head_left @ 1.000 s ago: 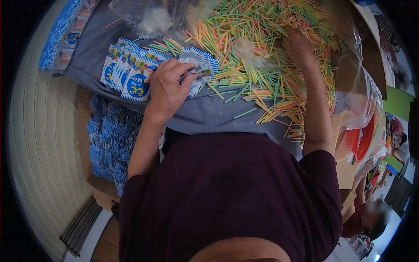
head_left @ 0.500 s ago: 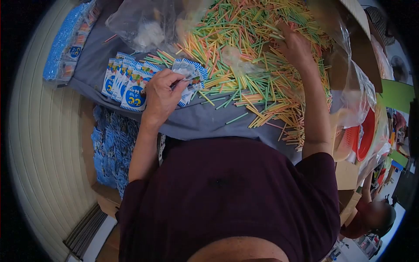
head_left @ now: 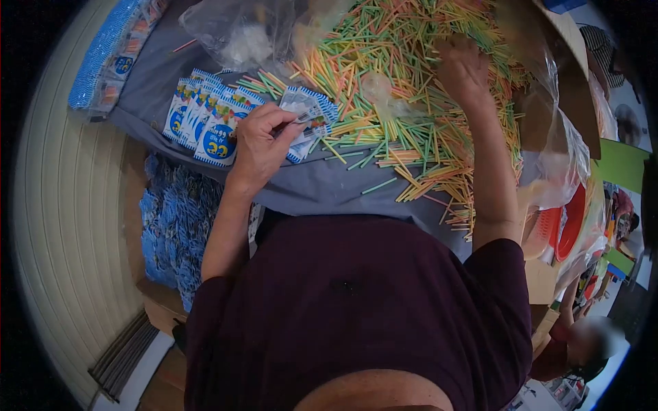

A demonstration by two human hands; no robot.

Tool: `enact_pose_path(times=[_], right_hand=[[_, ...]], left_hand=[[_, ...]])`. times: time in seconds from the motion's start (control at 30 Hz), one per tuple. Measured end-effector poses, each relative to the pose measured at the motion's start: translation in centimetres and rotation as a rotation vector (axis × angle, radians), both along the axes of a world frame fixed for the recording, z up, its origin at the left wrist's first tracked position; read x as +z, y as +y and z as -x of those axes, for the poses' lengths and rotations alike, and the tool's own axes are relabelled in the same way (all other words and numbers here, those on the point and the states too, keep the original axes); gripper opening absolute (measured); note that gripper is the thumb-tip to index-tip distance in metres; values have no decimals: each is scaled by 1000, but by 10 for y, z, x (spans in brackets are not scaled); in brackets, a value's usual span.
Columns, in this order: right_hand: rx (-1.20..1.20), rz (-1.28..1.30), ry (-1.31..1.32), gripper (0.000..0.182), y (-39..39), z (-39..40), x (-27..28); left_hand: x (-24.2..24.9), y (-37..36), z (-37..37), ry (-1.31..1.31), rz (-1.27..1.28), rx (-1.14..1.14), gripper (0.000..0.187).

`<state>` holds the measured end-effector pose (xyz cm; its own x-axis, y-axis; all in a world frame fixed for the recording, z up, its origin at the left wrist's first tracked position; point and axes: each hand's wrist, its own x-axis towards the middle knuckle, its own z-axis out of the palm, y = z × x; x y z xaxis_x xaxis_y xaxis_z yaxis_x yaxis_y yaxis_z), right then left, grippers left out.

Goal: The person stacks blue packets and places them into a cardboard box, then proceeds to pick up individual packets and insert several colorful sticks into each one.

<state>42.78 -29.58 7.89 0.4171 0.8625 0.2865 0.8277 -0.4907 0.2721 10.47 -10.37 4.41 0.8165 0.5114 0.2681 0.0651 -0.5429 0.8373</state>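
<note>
My left hand is closed, thumb against fingers, pinching a small plastic packet with blue-and-white striped ends. Beside it, under and left of the wrist, several similar printed packets lie fanned out in an overlapping row. My right hand is over the far right part of a big loose pile of thin coloured sticks in green, yellow, orange and pink. Its fingers curl down among the sticks and the fingertips are hidden, so what they hold does not show.
Clear plastic bags lie at the back left. A long bundle of striped packets stands at the left edge. Below the table is a box of blue packets. Red baskets and another person are at right.
My right hand has curled its fingers down into the stick pile; sticks showed by its fingertips before. My left hand keeps the packet. The view has shifted slightly.
</note>
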Motion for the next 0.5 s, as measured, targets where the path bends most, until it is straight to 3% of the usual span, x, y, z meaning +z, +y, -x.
enact_pose_path(times=[0.07, 0.1, 0.17, 0.2, 0.27, 0.3, 0.37, 0.4, 0.47, 0.5], right_hand=[[-23, -92, -194, 25, -16, 0, -7], [-33, -89, -197, 25, -20, -1, -12], [-95, -649, 557, 26, -25, -6, -18], [-101, -651, 555, 26, -29, -2, -13], [-38, -1017, 1225, 22, -36, 9, -1], [-42, -1021, 1227, 22, -38, 5, -7], [248, -1355, 1786, 12, -39, -10, -20], [249, -1360, 1785, 12, -39, -13, -20], [520, -1300, 2144, 6, -41, -20, -20], [521, -1301, 2147, 6, -39, -16, -15]], left_hand=[[0, -1, 3, -29, 130, -16, 14], [1, 0, 3, -73, 145, -15, 13], [7, -3, 1, -122, 159, -23, 12], [15, -7, 2, -124, 152, -26, 10], [24, -12, -2, -121, 144, -32, 10], [26, -16, -5, -181, 163, -57, 11], [31, -22, -11, -240, 180, -86, 13], [34, -25, -14, -238, 176, -115, 13], [38, -31, -20, -233, 171, -145, 13], [38, -33, -23, -230, 163, -159, 13]])
